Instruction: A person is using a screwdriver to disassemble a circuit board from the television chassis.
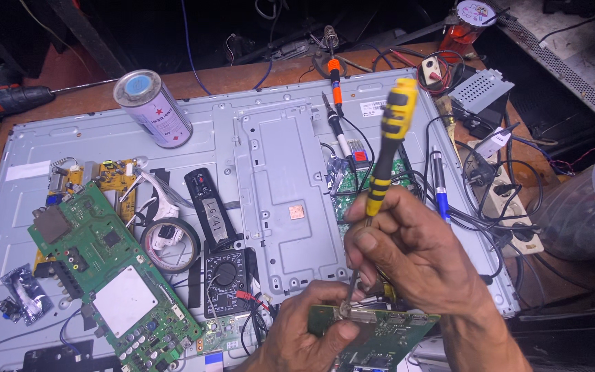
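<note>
Working a screw or fastener on small green circuit board [380, 337], held at lower centre of view, just above the back panel of a flat TV [270, 179] lying on the tabletop [242, 72].

Right hand [414, 248]: fingers closed round yellow/black screwdriver [387, 151], shaft angled down & left, tip sitting at a metal bracket on the board's top-left edge [344, 311]. Handle blurred, so prob. turning.

Left hand [304, 331]: clamped on the board's left edge, thumb pressing right beside the driver tip.

Notes for doing this step well (judgement only):
- Keeping driver in line w/ the fastener axis; tilted shaft looking likely to cam out.
- Pressing down firmly while turning slowly; a slip landing on left thumb or scoring the traces.
- Supporting board near the fastener, not flexing it mid-air; resting its edge on the panel prob. steadier.
- Gripping edges only, staying off components.

Nearby: larger green board [115, 275] at left, tape roll [170, 244], black multimeter [226, 275] w/ leads, remote [206, 207], spray can [153, 107], soldering iron [335, 96] at top, power strip [500, 200] at right. Loose wires close to the working spot; worth avoiding snagging them.
</note>
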